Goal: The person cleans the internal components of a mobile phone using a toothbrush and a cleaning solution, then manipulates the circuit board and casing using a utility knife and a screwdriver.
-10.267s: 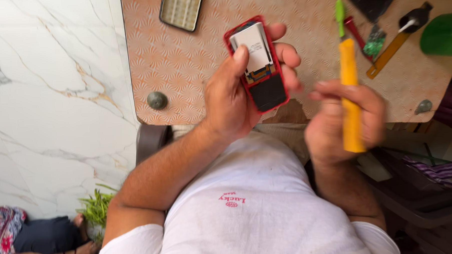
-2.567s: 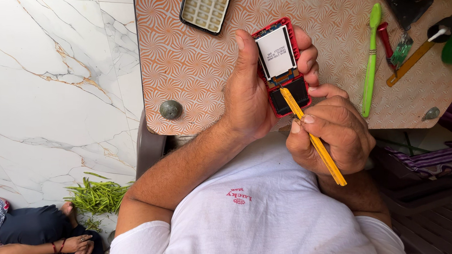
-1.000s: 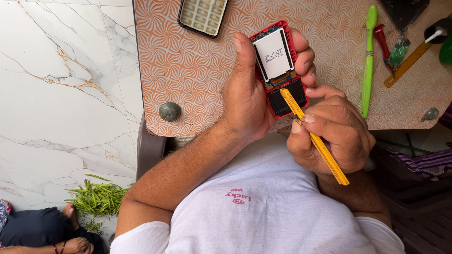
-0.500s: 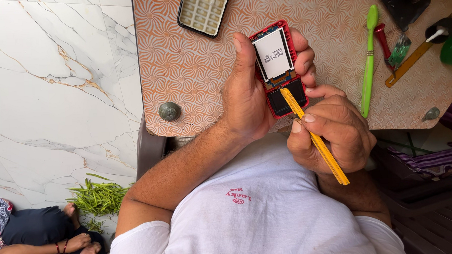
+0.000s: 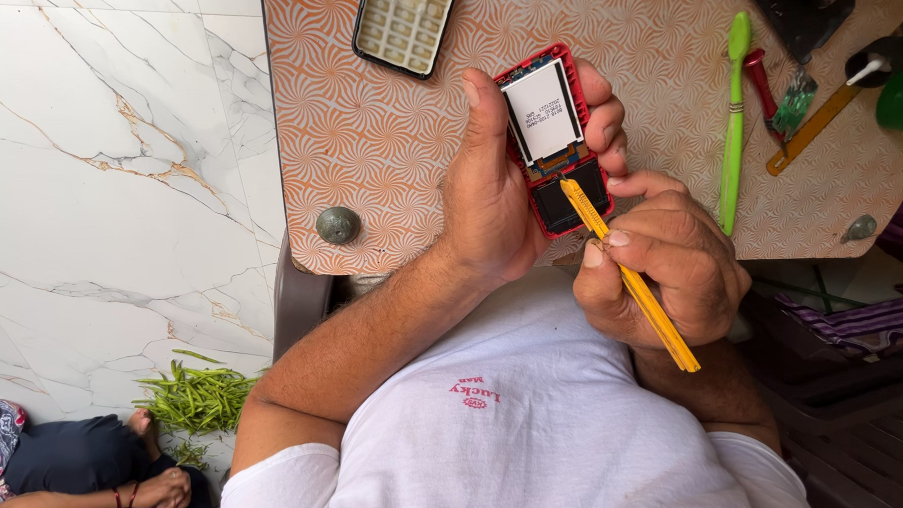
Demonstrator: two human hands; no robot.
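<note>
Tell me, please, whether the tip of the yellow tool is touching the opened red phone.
Touching: in the head view, the yellow tool, held in the right hand, ends on the dark lower part of the red phone, which the left hand grips.

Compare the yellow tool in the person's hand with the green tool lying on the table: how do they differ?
The yellow tool is gripped in the right hand; the green tool lies untouched on the table. The yellow tool slants, its tip on the opened red phone held by the left hand; the green tool lies nearly straight up the picture. Both are long and slim.
</note>
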